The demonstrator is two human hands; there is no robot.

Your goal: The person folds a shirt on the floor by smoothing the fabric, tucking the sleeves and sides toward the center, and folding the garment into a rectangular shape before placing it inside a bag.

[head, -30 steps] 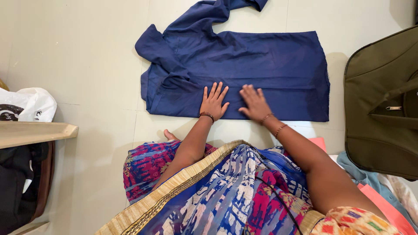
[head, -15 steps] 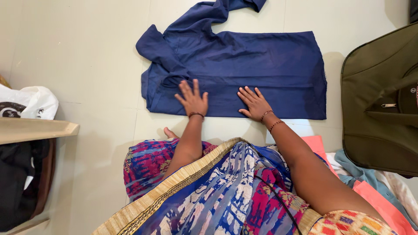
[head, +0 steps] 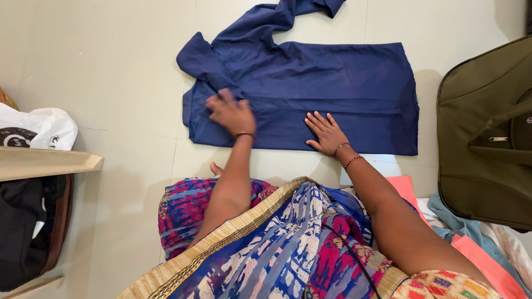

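Observation:
A dark blue garment (head: 332, 77) lies spread on the pale tiled floor, folded into a long rectangle with a sleeve trailing toward the top. My left hand (head: 231, 113) rests flat on its left part, blurred with motion, fingers apart. Near the garment's lower edge at the middle, my right hand (head: 326, 133) presses flat with fingers spread. Both wrists wear bangles. Neither hand grips anything.
An olive green bag (head: 487, 133) stands at the right. Pink and teal clothes (head: 471, 243) lie beside my knee. At the left are a white plastic bag (head: 39, 127), a wooden shelf edge (head: 50, 163) and dark items beneath it. My patterned sari (head: 288, 243) covers my lap.
My left hand has slid leftward across the garment, away from my right hand, which stayed in place.

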